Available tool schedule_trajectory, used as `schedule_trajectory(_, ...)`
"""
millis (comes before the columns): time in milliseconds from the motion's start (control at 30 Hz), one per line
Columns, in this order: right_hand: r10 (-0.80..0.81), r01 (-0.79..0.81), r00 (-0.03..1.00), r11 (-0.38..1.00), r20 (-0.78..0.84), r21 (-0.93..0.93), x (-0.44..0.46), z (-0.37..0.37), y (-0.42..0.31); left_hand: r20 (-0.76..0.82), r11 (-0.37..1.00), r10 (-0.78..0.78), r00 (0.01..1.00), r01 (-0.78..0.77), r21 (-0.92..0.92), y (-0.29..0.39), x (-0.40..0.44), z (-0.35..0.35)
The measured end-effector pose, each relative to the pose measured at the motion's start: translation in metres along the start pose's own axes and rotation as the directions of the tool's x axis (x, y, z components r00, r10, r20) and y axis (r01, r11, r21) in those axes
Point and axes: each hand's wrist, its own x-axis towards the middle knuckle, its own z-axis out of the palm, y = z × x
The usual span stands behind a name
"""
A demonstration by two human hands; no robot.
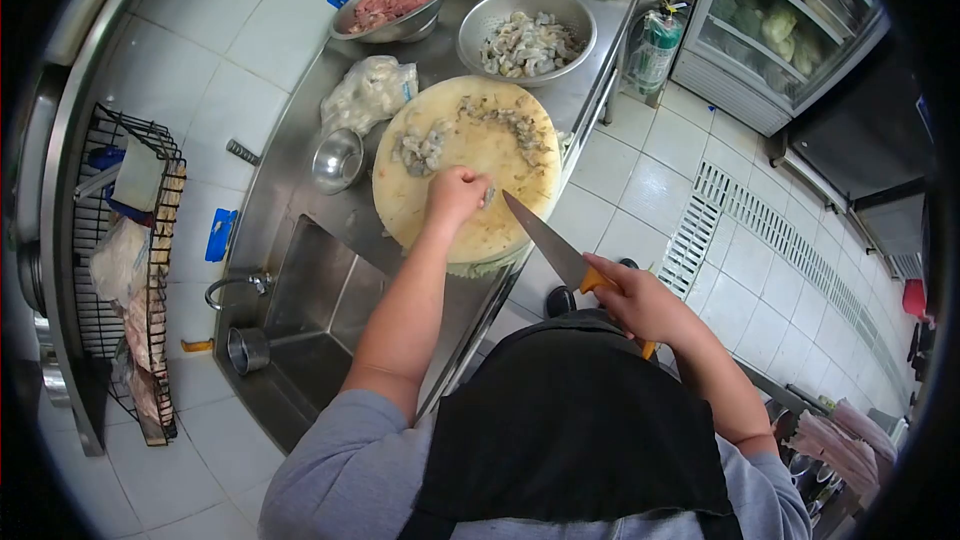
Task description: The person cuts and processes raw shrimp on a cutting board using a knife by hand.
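Observation:
A round, pale cutting board [468,155] lies on the steel counter. Over its lower middle, my left hand [458,196] is closed on a small greyish shrimp piece [488,196]. My right hand [635,298] grips the orange handle of a large knife [548,243], whose tip points at the board's right part, near the left hand. A pile of grey shrimp [421,147] rests on the board's left side. Dark scraps [520,130] form an arc along the upper right of the board. Behind the board, a steel colander [530,32] holds more shrimp.
A bowl of red meat [392,8], a plastic bag [366,95] and a small steel bowl [338,161] stand beside the board. The sink [315,310] is at the lower left. A glass-door fridge [780,25] stands at the upper right, beyond the tiled floor.

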Motion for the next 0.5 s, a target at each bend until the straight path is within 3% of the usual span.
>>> schedule_trajectory(233,-0.021,0.021,1.000,1.000,0.019,-0.011,0.010,0.006,-0.005,-0.001,0.998,0.065,0.998,-0.065,0.002,-0.001,0.004,0.002)
schedule_trajectory(300,-0.031,0.031,0.999,0.999,0.013,-0.040,0.010,0.006,-0.003,0.040,0.978,0.201,0.979,-0.202,0.052,-0.016,0.010,0.004)
schedule_trajectory(400,-0.093,0.089,0.995,0.987,-0.025,-0.132,0.013,0.006,0.003,0.106,0.957,0.205,0.973,-0.222,0.187,-0.016,0.010,0.002)
schedule_trajectory(500,-0.135,0.124,0.990,0.975,-0.049,-0.183,0.013,0.007,0.002,0.097,0.966,0.171,0.981,-0.186,0.178,-0.007,-0.001,-0.004)
